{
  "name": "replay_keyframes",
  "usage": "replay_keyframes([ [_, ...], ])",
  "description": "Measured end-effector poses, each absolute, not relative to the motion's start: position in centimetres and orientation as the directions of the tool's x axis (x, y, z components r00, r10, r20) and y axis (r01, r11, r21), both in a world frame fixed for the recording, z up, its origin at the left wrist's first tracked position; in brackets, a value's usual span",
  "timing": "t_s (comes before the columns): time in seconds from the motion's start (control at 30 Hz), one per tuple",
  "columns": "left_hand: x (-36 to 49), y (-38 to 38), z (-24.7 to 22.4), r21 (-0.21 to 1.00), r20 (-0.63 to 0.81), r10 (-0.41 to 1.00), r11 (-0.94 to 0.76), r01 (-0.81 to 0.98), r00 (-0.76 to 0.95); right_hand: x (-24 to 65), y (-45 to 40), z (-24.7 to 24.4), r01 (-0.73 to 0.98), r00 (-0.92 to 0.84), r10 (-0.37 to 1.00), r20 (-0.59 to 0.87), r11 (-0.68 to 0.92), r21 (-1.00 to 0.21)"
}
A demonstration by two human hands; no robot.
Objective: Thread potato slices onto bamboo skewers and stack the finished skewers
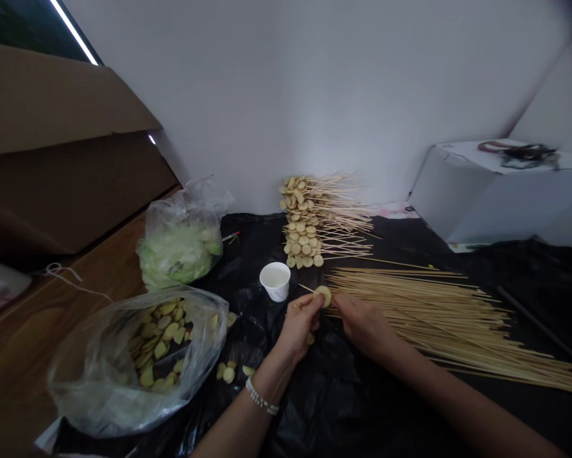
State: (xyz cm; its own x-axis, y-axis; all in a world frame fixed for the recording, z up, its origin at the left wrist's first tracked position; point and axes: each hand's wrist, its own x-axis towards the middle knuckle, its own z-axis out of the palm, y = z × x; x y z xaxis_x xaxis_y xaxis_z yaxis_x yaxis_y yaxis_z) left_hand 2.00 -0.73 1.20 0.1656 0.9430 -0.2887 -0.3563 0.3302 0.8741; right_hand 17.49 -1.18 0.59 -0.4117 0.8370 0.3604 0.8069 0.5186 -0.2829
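My left hand [301,321] is closed, pinching a round potato slice [323,296] between thumb and fingers. A thin wooden skewer [306,288] runs through or behind the slice, its end poking out to the left. My right hand [362,323] grips the skewer just right of the slice, fingers curled shut. Part of another slice [310,338] shows below my left fingers; how it is held is hidden. A white paper cup [275,282] stands just beyond my left hand. Beside my right hand lies a wide spread of bare skewers [424,312].
An open plastic bag [95,375] of potato slices [164,327] lies at left, with loose slices [227,371] nearby. Behind it sits a bag of pale green vegetable [181,248]. Loaded potato skewers [302,242] are stacked by the wall. A white box [500,197] stands at right.
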Motion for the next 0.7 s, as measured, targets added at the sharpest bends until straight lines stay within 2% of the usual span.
replay_keyframes([
  [0.1,1.9,-0.6,1.4,0.843,-0.311,0.931,0.363,-0.397,0.191,17.4,-0.9,0.7,0.79,-0.373,0.869,0.325,0.481,-0.379],
  [0.17,1.6,-0.3,1.6,0.753,-0.354,0.9,0.436,-0.493,0.254,17.5,-0.8,1.0,0.767,-0.342,0.884,0.318,0.458,-0.449],
  [0.27,1.0,0.2,1.9,0.463,-0.402,0.795,0.605,-0.648,0.454,17.7,-0.6,1.6,0.701,-0.267,0.892,0.365,0.439,-0.562],
  [0.33,0.6,0.4,2.1,0.271,-0.393,0.727,0.677,-0.684,0.563,17.7,-0.6,1.9,0.664,-0.206,0.883,0.421,0.443,-0.603],
  [0.5,0.4,0.6,2.1,0.014,-0.375,0.698,0.662,-0.75,0.609,17.3,-1.1,2.0,0.606,-0.179,0.827,0.533,0.52,-0.602],
  [0.6,0.5,0.8,1.9,-0.042,-0.417,0.716,0.6,-0.799,0.56,17.0,-1.5,1.8,0.585,-0.206,0.798,0.566,0.564,-0.583],
  [0.7,0.5,1.0,1.6,0.05,-0.48,0.728,0.579,-0.814,0.489,16.8,-1.9,1.7,0.565,-0.278,0.784,0.555,0.601,-0.566],
])
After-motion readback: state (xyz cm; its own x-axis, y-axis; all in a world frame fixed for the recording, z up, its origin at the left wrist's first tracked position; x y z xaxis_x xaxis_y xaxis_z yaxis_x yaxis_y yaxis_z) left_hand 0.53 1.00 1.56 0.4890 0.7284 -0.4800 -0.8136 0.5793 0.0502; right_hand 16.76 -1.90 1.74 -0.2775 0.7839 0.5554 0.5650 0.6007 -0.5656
